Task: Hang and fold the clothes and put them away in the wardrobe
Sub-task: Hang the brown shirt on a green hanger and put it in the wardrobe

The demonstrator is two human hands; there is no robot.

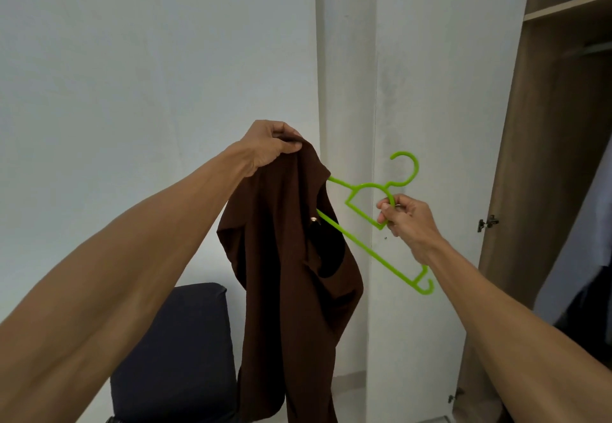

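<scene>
Seen from the head camera, the person is standing before the open wardrobe (546, 157) with both arms stretched out in front.

The left hand (271, 144) is gripping the brown garment (291, 273) at its top, fingers curled tight around a bunch of cloth. It is holding it high, probably so the rest is hanging free and the neck opening is gaping toward the hanger.

The right hand (402, 220) is pinching the green hanger (364, 247) by the frame just under its hook, thumb and fingers closed on the plastic. It is tilting the hanger so that one end is poking into the garment's opening, while the other end is sticking out down to the right, well clear of the cloth. That slant looks deliberate, since one shoulder has to be going in before the other can follow.

So the garment is hanging in the air between the hands, only half threaded, and not yet in the wardrobe. The rail (599, 48) is waiting up to the right under a shelf (569, 8), with blurred clothes below it.

A dark seat (185, 340) is standing below the garment against the white wall (132, 58).
</scene>
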